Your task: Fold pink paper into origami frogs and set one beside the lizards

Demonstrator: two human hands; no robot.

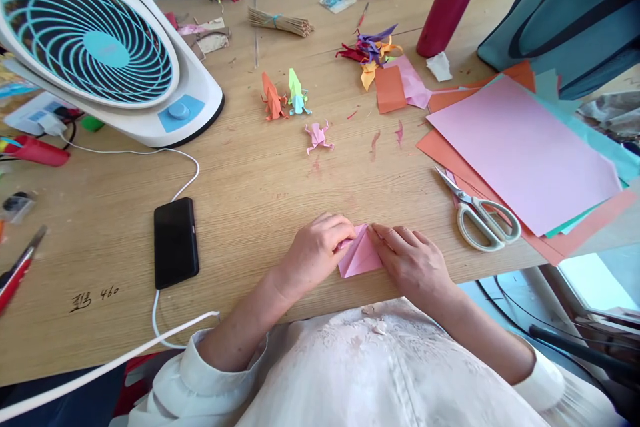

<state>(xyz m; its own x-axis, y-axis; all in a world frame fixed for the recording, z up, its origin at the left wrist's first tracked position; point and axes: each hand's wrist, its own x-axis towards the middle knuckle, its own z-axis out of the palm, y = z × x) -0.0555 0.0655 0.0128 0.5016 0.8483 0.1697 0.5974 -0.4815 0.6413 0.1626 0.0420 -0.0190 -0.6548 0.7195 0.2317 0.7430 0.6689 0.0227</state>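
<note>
A small piece of folded pink paper lies at the front edge of the wooden table, creased on the diagonal. My left hand is closed on its left side, with the fingertips pinching a raised flap. On the right side, my right hand rests with fingers held together, pressing the paper down. Beyond the hands stand a pink origami frog, an orange origami figure and a green and blue one.
Scissors lie right of my hands, beside stacked coloured paper sheets. A phone with a white cable lies left. Farther back are a fan, a red flask, a bundle of sticks and several origami pieces.
</note>
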